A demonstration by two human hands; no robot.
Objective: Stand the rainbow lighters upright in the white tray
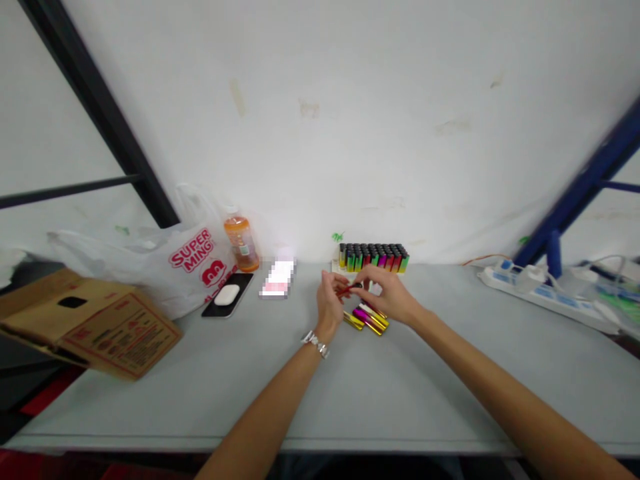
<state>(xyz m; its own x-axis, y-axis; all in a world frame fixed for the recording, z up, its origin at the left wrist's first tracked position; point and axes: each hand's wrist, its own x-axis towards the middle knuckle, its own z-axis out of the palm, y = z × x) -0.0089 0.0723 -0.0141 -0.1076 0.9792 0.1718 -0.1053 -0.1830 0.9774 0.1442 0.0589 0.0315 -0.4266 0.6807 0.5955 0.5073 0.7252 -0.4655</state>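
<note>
My left hand (330, 305) is closed on one end of a small red lighter (344, 291) with a dark tip. The fingers of my right hand (394, 295) pinch its dark end, so the two hands meet over it. Fingers hide part of the lighter. Just below my hands lie several loose shiny lighter-sized pieces (371, 320), gold and magenta; my right hand partly covers them. Behind, against the wall, several lighters (375, 257) with black tops and red, green, yellow and purple bodies stand upright in tight rows.
On the left are an open cardboard box (125, 333), a white plastic bag (165, 267), an orange bottle (241, 240), and a dark phone (237, 301) with a white case (227, 295) on it. A power strip (550, 297) with plugs lies right on the grey table (425, 407).
</note>
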